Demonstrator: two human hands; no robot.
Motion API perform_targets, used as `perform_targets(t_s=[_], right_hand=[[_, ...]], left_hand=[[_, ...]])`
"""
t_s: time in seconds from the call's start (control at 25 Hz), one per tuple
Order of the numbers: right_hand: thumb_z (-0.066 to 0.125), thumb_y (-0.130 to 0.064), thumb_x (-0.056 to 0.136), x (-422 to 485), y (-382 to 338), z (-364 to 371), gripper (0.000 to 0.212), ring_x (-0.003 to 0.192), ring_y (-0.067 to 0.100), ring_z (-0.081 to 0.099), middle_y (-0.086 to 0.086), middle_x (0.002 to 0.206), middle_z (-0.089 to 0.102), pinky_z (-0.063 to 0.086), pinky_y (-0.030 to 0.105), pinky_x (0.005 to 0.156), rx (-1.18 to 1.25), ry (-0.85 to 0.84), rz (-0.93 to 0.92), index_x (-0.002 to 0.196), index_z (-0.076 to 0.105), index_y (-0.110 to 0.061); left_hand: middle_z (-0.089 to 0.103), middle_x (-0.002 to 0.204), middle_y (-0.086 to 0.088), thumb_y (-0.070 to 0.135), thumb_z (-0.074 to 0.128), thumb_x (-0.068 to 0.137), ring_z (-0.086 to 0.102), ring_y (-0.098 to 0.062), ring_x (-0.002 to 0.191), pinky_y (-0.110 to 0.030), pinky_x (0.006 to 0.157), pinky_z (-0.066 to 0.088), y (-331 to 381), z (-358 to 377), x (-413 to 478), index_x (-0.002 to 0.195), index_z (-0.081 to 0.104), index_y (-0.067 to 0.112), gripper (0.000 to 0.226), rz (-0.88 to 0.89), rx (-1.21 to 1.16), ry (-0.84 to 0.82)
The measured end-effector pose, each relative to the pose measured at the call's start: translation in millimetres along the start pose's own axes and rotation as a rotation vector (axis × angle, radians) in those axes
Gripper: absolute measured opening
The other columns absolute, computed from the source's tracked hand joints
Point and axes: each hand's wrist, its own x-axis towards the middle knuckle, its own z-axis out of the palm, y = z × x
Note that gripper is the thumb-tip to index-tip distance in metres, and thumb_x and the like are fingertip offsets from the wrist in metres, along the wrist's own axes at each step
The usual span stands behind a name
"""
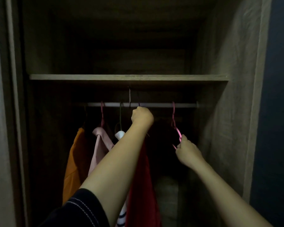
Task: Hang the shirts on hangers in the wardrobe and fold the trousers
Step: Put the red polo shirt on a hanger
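Head view: left hand (pixel 142 116) is fisted round the hanger hook (pixel 139 104) of the red shirt (pixel 143 185), right up at the rail (pixel 156 105), which runs side to side just above the knuckles. Meanwhile the right hand (pixel 188 150) pinches an empty pink hanger (pixel 175 123) near the rail's right end. Dim wardrobe (pixel 228 104), open gap between them.

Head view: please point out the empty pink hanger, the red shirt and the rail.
empty pink hanger (pixel 178 133), head view, on its sloping arm
red shirt (pixel 143 185), head view, on the middle of the cloth
rail (pixel 156 105), head view, on the bare stretch right of the middle
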Motion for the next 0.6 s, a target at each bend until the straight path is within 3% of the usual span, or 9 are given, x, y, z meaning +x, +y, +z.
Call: perform_targets(t_s=[0.24,0.4,0.6], right_hand=[[0.042,-0.011,0.09,-3,5,-1,0.064,0.126,0.03,0.046,0.014,0.142,0.043,0.038,0.04,0.102,-0.032,0.011,-0.029,0.148,0.013,-0.006],[0.04,-0.015,0.093,-8,5,2,0.06,0.123,0.029,0.049,0.012,0.139,0.047,0.038,0.039,0.098,-0.068,0.017,-0.009,0.148,0.016,-0.009],[0.041,-0.018,0.096,-24,5,8,0.049,0.109,0.03,0.057,0.013,0.124,0.057,0.041,0.032,0.077,-0.032,0.072,-0.009,0.143,0.028,-0.013]], left_hand=[[0.046,0.138,-0.017,0.008,0.042,0.096,0.047,-0.031,0.125,-0.034,0.096,0.043,1,24,6,0.132,0.046,0.0,0.037,0.031,0.103,-0.098],[0.046,0.136,-0.016,0.009,0.047,0.094,0.049,-0.03,0.123,-0.033,0.094,0.045,12,25,-9,0.13,0.048,0.0,0.037,-0.028,-0.078,-0.139],[0.044,0.138,-0.018,0.007,0.058,0.088,0.046,-0.033,0.126,-0.035,0.094,0.044,10,38,-34,0.138,0.028,-0.006,0.06,-0.154,-0.275,-0.149]])
